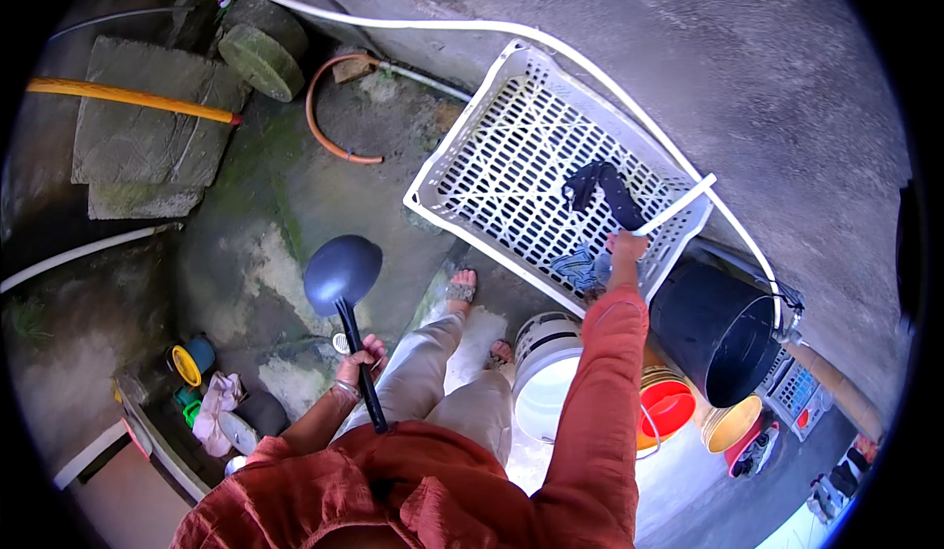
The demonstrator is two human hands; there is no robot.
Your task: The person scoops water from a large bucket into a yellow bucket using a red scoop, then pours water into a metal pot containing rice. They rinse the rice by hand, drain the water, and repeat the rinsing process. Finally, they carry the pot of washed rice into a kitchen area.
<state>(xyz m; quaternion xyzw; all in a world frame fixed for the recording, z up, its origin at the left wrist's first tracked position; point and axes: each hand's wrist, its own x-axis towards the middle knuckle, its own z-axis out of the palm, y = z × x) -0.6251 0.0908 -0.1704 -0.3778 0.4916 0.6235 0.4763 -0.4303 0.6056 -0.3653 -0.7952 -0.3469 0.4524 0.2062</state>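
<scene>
Crate [516, 156] by the wall [787, 77], pan [342, 272] and stick [678, 203] held apart

The white plastic crate is standing beyond the person's feet, looking light but stiff; its rim is offering the surest hold. The black pan is sitting left of it, over the floor [256, 195], with the left hand [360, 360] wrapping its long handle. Its weight is probably pulling toward the smooth, perhaps slippery bowl, so the handle is the place to grip. The white stick is reaching over the crate's near right end; the right hand [626, 245] is apparently closing around its lower end. It is looking rigid and light. Dark cloth [618, 195], likely soft, is lying inside the crate.
</scene>
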